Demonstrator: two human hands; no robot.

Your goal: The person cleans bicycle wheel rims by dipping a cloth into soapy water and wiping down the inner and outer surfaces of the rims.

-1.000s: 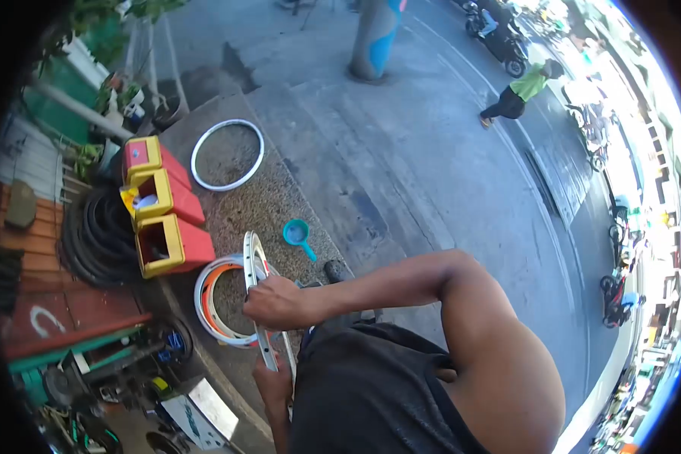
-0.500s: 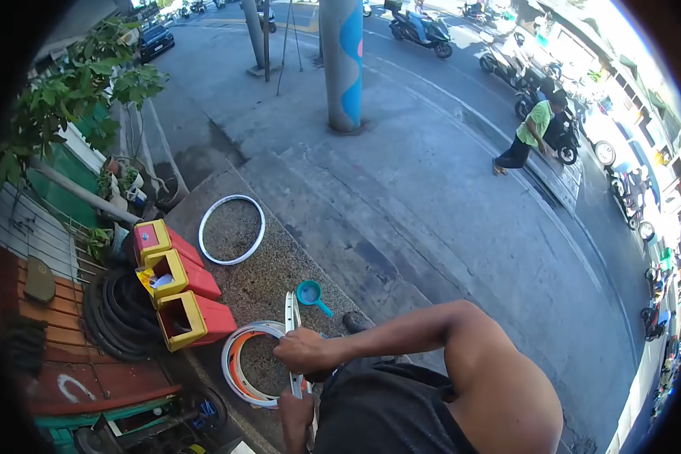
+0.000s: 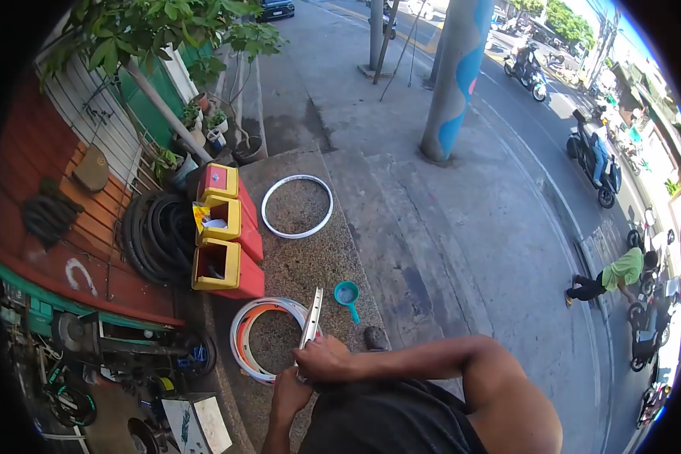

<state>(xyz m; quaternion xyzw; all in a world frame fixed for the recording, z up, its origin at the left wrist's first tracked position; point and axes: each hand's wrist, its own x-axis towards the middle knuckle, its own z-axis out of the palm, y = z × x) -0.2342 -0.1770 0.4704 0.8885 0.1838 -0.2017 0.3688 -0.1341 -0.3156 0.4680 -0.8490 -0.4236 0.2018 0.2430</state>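
Note:
A silver wheel rim point(image 3: 312, 314) with small holes stands on edge close to my body. My right hand point(image 3: 324, 359) is closed round it. Just below and left, my left hand point(image 3: 290, 390) is closed on the lower part of the same rim. Beneath and to the left lie stacked rims point(image 3: 241, 344), white and orange, flat on the rough concrete ledge. A teal dipper point(image 3: 346, 293) sits right of the held rim. Farther up the ledge lies a single white rim point(image 3: 327, 209).
Three red and yellow bins point(image 3: 251, 275) stand left of the rims, beside coiled black tires point(image 3: 147, 234). A painted pillar point(image 3: 450, 91) rises from the pavement. At the right a person in green point(image 3: 622, 271) bends near parked motorcycles. Tools and a white box lie lower left.
The view has turned, so the scene sits differently in it. My hands have come closer together on the rim, which now leans to the right. The person in green has bent toward the motorcycles.

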